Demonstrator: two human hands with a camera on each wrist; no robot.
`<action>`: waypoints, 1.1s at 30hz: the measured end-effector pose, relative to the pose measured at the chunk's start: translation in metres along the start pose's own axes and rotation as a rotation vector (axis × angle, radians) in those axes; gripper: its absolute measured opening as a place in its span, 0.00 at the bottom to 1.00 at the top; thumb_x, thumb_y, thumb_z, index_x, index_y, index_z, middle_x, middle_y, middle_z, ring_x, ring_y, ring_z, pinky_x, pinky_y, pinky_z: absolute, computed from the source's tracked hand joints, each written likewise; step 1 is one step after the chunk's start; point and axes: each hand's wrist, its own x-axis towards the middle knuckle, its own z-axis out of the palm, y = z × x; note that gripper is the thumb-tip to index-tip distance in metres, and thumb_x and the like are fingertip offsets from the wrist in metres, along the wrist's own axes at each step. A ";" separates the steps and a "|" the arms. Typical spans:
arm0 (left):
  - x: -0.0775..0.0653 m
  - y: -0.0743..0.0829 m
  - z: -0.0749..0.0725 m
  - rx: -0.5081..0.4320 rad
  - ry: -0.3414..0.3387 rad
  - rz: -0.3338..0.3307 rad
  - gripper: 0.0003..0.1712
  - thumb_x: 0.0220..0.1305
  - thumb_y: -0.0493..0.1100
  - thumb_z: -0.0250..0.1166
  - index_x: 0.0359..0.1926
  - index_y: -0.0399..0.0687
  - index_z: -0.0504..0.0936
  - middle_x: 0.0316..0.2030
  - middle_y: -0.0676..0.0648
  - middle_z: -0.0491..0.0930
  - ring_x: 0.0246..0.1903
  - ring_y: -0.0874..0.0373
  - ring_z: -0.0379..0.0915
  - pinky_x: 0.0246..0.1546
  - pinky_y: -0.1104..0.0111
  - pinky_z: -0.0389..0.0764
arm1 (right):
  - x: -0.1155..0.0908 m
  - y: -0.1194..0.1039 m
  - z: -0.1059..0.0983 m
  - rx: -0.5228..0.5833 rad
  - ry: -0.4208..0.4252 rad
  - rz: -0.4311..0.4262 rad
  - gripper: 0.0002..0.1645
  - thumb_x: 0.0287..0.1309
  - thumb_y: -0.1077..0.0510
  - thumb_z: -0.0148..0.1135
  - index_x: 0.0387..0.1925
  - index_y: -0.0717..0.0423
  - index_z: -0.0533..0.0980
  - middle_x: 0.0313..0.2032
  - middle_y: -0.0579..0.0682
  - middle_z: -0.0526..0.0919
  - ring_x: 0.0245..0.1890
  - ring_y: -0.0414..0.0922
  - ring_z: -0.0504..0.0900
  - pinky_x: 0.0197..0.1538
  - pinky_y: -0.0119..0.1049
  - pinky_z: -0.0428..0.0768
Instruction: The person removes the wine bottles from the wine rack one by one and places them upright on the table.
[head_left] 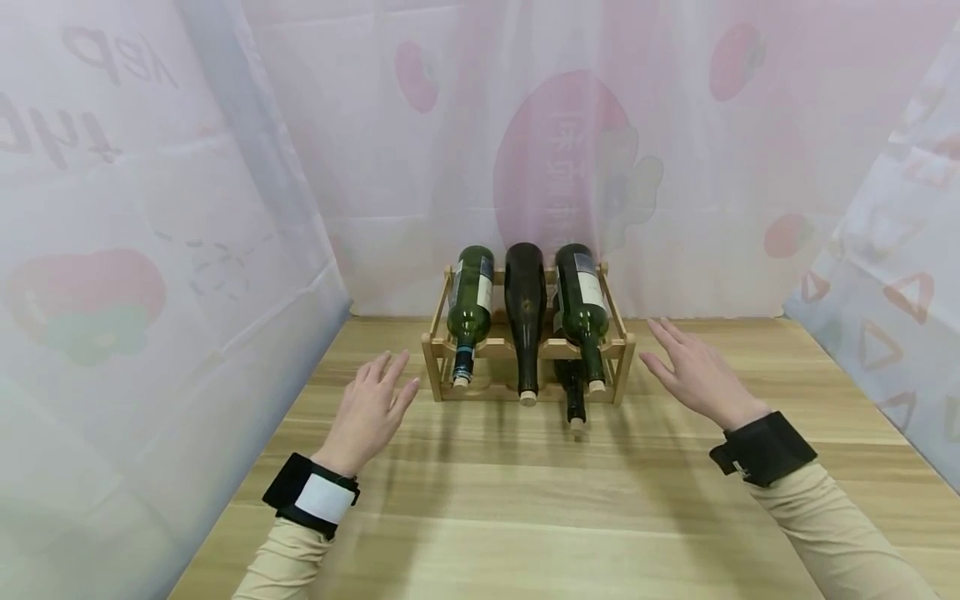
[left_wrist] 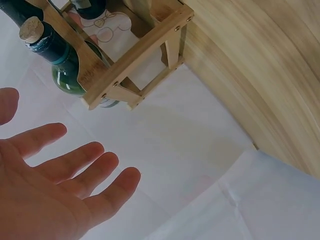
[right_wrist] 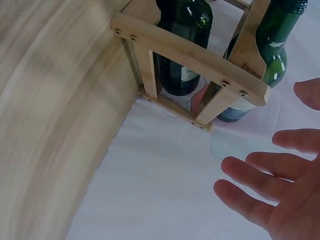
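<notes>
curtain txt illegible, btl labels unreadable

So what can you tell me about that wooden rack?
The two-tier rack looks like pale wood, its side bars fastened with screws. It stands upright on the table. Three bottles lie on its upper tier, necks jutting past its front; a fourth lies below, on the right. Neither the left hand nor the right hand touches it.

Small curtained-off booth, type of building around it can't be told: pale fabric sheets with fruit prints close in the back and both sides of a wood-grain tabletop.
</notes>
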 end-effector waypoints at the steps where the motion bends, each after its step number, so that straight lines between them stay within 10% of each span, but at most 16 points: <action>1: 0.000 0.001 0.000 -0.001 -0.001 0.001 0.33 0.75 0.57 0.45 0.72 0.45 0.60 0.68 0.30 0.60 0.66 0.33 0.58 0.61 0.35 0.64 | 0.001 -0.001 0.000 0.003 -0.006 0.002 0.35 0.72 0.50 0.49 0.69 0.69 0.57 0.67 0.74 0.61 0.62 0.72 0.65 0.63 0.66 0.66; 33: 0.024 0.058 0.008 0.008 0.024 0.177 0.30 0.74 0.54 0.50 0.70 0.45 0.64 0.64 0.37 0.68 0.67 0.39 0.61 0.65 0.42 0.65 | 0.041 -0.013 -0.001 0.160 -0.096 -0.011 0.35 0.73 0.49 0.48 0.70 0.68 0.56 0.67 0.72 0.63 0.67 0.67 0.63 0.70 0.61 0.62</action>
